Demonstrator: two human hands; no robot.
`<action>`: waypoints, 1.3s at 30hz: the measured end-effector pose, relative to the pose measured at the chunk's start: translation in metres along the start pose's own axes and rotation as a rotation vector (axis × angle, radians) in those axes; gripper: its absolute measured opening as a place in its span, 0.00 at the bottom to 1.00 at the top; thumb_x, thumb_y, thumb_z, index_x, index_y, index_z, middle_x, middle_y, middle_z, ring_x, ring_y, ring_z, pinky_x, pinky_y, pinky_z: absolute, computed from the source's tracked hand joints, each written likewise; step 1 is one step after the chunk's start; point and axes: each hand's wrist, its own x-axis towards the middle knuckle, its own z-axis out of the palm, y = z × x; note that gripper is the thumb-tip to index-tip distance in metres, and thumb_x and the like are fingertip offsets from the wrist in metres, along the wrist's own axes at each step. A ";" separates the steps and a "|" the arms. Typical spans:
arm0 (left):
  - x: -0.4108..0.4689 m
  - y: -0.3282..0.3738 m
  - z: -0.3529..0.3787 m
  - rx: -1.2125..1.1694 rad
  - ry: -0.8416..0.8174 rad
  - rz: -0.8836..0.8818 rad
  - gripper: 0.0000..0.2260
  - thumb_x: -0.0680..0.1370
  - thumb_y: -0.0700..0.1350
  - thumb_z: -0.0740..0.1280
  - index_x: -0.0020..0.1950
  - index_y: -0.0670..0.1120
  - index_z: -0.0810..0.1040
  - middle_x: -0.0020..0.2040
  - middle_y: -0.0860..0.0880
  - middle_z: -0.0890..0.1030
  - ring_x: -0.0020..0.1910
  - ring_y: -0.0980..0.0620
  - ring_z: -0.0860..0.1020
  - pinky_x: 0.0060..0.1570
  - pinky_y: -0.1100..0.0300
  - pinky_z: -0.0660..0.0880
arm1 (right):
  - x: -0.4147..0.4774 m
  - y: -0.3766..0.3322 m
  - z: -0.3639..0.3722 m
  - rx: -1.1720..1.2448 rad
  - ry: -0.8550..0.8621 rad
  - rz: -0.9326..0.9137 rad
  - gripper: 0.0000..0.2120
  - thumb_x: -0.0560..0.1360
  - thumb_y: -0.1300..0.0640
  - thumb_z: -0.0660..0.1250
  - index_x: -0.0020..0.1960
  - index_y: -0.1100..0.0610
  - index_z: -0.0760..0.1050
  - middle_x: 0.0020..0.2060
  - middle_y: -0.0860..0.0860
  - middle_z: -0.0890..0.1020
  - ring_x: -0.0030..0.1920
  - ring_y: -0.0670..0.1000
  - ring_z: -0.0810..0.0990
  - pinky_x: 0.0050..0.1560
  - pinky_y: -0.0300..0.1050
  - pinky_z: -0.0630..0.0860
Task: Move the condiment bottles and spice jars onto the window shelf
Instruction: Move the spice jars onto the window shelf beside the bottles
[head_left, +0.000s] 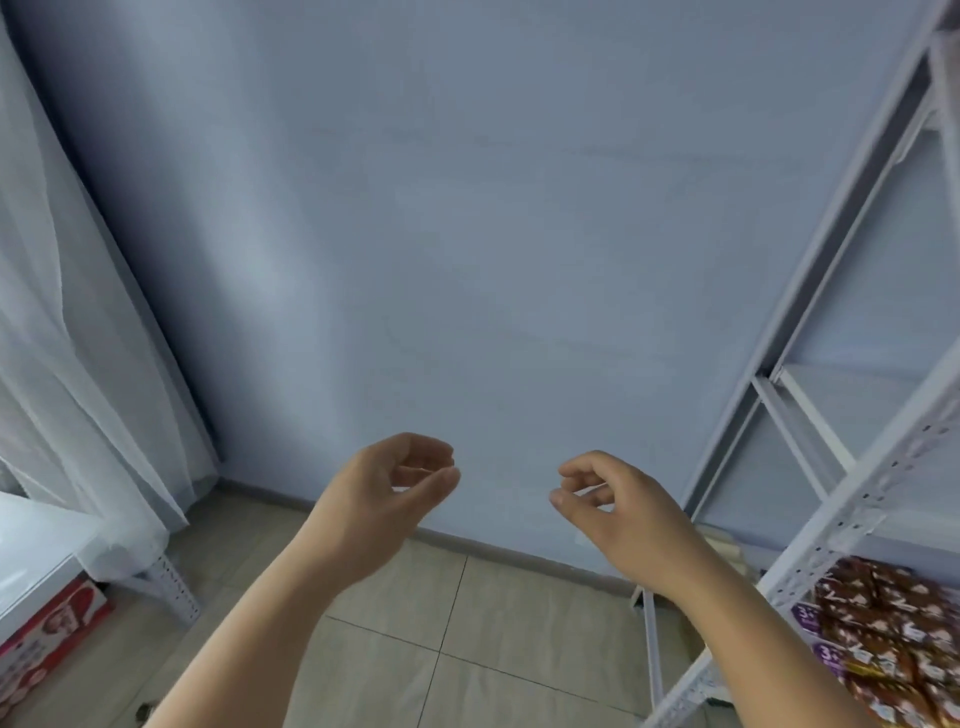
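Blue-grey wall (467, 208) ahead; left hand (384, 499) and right hand (618, 514) were loosely curled, empty. No bottles showed; judged between carries, next must locate one.

Matt painted wall (467, 234) — sheer cloth curtain (67, 364).

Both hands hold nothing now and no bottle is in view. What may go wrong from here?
The left hand and right hand are empty and face a bare wall; no jar shows, so time may be lost searching. The metal rack stands just beside the right forearm; a turn might knock it. The sheer curtain at the left might snag bottles carried past.
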 end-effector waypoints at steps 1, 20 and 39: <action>0.000 0.003 0.005 0.002 -0.014 0.007 0.06 0.78 0.54 0.71 0.55 0.58 0.82 0.51 0.67 0.84 0.50 0.71 0.80 0.46 0.70 0.73 | -0.004 0.002 -0.005 0.008 0.021 0.005 0.11 0.77 0.41 0.69 0.58 0.41 0.76 0.52 0.37 0.81 0.49 0.32 0.79 0.53 0.42 0.79; -0.020 0.099 0.181 0.016 -0.236 0.116 0.06 0.79 0.52 0.71 0.55 0.56 0.83 0.51 0.63 0.86 0.51 0.67 0.82 0.52 0.66 0.75 | -0.105 0.141 -0.138 0.044 0.203 0.126 0.13 0.77 0.40 0.68 0.60 0.40 0.76 0.54 0.34 0.80 0.52 0.32 0.79 0.56 0.41 0.80; -0.012 0.209 0.394 0.028 -0.361 0.180 0.02 0.79 0.51 0.71 0.51 0.57 0.83 0.49 0.66 0.85 0.49 0.69 0.82 0.48 0.70 0.74 | -0.155 0.293 -0.301 0.016 0.239 0.229 0.12 0.77 0.41 0.69 0.60 0.40 0.75 0.54 0.33 0.80 0.52 0.32 0.79 0.56 0.39 0.79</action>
